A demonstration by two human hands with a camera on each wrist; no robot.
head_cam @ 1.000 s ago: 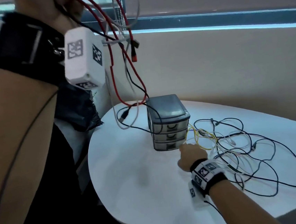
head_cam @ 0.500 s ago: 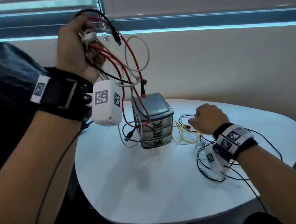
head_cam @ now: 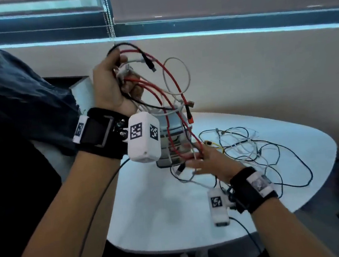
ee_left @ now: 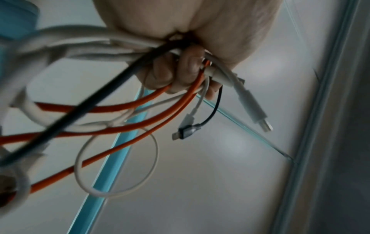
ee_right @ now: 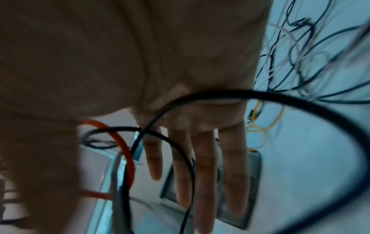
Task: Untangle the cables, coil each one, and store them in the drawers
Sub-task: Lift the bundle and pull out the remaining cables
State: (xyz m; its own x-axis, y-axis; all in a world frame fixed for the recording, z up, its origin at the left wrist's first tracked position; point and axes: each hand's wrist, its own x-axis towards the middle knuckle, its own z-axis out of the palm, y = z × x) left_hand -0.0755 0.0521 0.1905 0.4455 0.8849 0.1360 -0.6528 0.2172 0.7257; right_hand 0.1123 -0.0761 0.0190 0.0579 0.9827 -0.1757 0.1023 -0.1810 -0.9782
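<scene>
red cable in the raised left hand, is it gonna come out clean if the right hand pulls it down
Probably not. The red cable looks floppy, hanging in slack loops, so it should bend rather than slide straight. The left hand grips it bunched with a white cable and a black cable, so it will likely drag them along.

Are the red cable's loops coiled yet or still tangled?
Still tangled: the red cable hangs in loose loops from the left hand, crossed with white and black cables.

a bundle of cables (head_cam: 160, 83) is held up by the left hand (head_cam: 108, 86), above and in front of the drawers (head_cam: 172, 126) on the table (head_cam: 152, 213). its lower loops are met, seemingly, by the right hand (head_cam: 209, 164). more cables (head_cam: 259, 150) are spread right of the drawers.
</scene>
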